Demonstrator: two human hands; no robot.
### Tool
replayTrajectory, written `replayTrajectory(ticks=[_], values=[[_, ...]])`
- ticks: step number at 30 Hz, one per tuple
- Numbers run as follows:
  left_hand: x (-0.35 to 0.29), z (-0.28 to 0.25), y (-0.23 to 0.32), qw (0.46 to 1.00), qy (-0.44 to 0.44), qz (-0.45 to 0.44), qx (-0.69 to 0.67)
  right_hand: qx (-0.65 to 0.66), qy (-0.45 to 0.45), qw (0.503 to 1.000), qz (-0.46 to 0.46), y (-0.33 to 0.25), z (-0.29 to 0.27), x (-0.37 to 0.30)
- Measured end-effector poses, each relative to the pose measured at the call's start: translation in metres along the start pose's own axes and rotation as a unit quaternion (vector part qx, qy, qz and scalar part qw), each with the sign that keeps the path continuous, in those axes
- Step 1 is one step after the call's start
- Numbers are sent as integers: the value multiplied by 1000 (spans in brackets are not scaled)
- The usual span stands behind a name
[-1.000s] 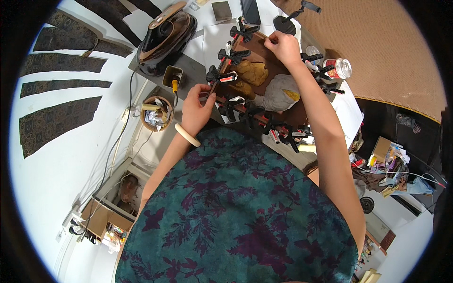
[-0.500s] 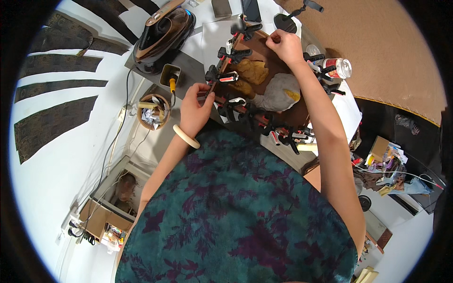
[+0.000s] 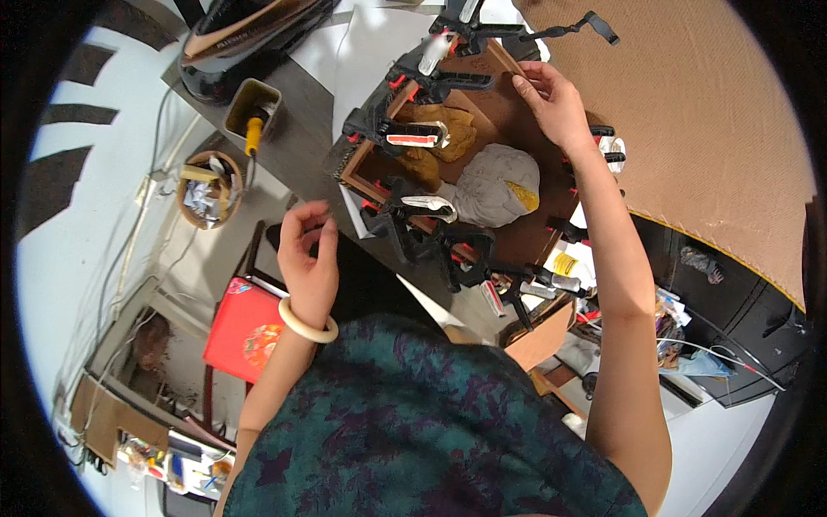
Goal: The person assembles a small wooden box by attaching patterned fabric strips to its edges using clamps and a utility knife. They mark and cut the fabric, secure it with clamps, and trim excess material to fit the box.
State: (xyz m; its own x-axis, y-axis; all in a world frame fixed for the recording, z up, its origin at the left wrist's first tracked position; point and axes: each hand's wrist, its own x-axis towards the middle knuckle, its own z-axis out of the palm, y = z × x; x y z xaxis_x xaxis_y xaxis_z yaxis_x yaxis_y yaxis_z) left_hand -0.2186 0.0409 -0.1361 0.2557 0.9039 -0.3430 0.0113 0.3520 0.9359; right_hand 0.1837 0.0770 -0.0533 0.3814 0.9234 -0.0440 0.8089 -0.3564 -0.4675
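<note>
A brown open box (image 3: pixel 498 60) stands tilted on the worktable, with black clamps (image 3: pixel 413 82) fixed along its walls. Inside lie a grey cloth bundle (image 3: pixel 495 181) with a yellow patch and a crumpled mustard cloth (image 3: pixel 455 138). At the far right, my right hand (image 3: pixel 556 105) pinches the box's upper rim between thumb and fingers. My left hand (image 3: pixel 308 258), with a cream bangle on the wrist, hangs in the air left of the box's near corner. Its fingers are loosely bent, apart from the thumb, and nothing shows in them.
A steam iron (image 3: pixel 250 39) stands at the far left. Nearer are a square cup (image 3: pixel 252 108) with a yellow-handled tool and a round bin (image 3: pixel 209 189) of scraps. A red patterned item (image 3: pixel 245 332) lies below my left hand. Brown sheet material (image 3: pixel 689 103) spreads at right.
My left hand has let go of the box's left wall and drawn back toward me. My right hand still holds the rim. The view has shifted closer to the box.
</note>
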Motion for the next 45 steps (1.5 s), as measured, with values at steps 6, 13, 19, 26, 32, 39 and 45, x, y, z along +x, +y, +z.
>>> replayTrajectory(ticks=[6,13,19,26,32,39,45], values=[[-45,10,-60,992,46,-73,-88,-165,87,975,-117,0,20,0],[-76,4,-89,991,49,-85,-86,-195,132,952,-197,-5,21,17],[-88,1,-93,990,63,-90,-92,-119,149,964,-187,6,23,7],[-92,5,-96,989,57,-94,-96,-156,143,950,-230,4,22,14],[-94,9,-92,991,55,-83,-95,-281,135,929,-200,-9,20,18],[-93,9,-71,991,57,-81,-91,-249,80,946,-194,-3,3,-13],[-91,-1,-29,993,77,-30,-86,-109,185,962,-166,-62,-79,-106]])
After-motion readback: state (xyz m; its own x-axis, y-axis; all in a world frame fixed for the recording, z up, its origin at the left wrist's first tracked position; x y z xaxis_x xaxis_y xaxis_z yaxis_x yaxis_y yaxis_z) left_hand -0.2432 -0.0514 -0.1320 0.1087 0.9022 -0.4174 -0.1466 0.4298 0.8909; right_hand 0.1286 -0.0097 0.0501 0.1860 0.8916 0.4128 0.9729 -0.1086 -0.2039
